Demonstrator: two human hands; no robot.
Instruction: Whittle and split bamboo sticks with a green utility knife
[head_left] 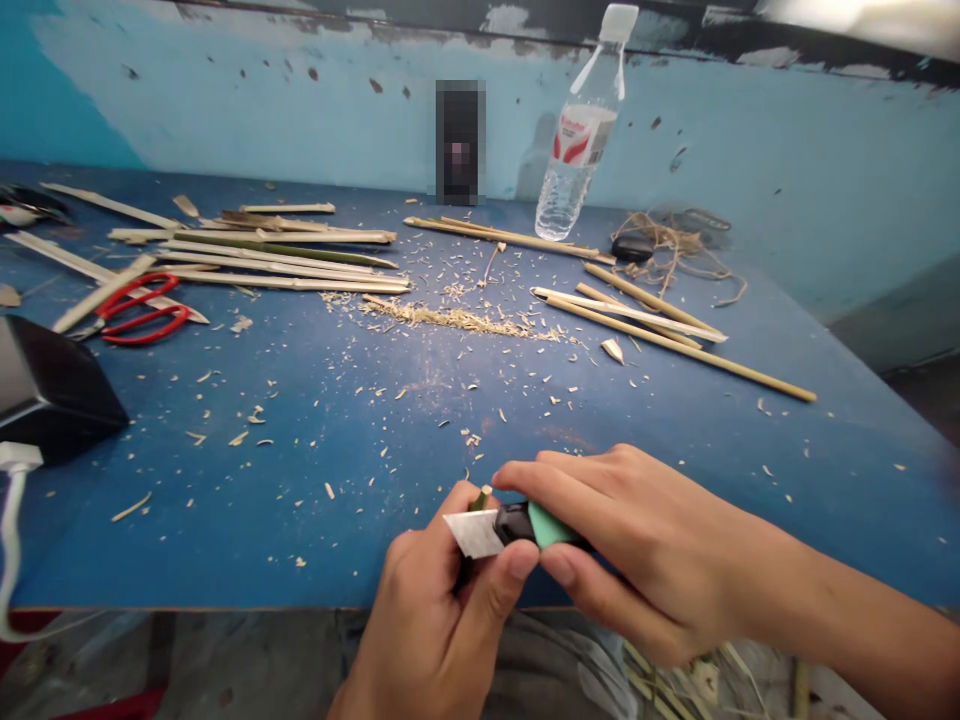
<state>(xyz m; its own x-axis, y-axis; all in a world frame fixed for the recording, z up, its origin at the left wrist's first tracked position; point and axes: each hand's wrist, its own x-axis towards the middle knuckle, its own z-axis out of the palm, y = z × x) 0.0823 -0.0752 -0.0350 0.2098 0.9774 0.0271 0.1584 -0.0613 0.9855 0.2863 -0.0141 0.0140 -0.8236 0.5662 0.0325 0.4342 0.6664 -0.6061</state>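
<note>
Near the table's front edge my left hand [439, 600] is closed around a thin green stick [481, 499], whose pale cut end pokes up above the fingers; most of it is hidden in the hand. My right hand [626, 545] grips a utility knife [551, 525] with a black and mint-green handle. Its broad blade [474, 533] points left and lies across the stick. My left thumb presses against the knife just below where the blade leaves the handle.
Shavings [457, 318] litter the blue table [315, 480]. Split bamboo strips [285, 255] and red-handled scissors [144, 310] lie left. Thin sticks [675, 340], a tilted-looking water bottle [574, 150] and tangled twine [675, 250] are right. A black box [60, 390] with a white cable stands left.
</note>
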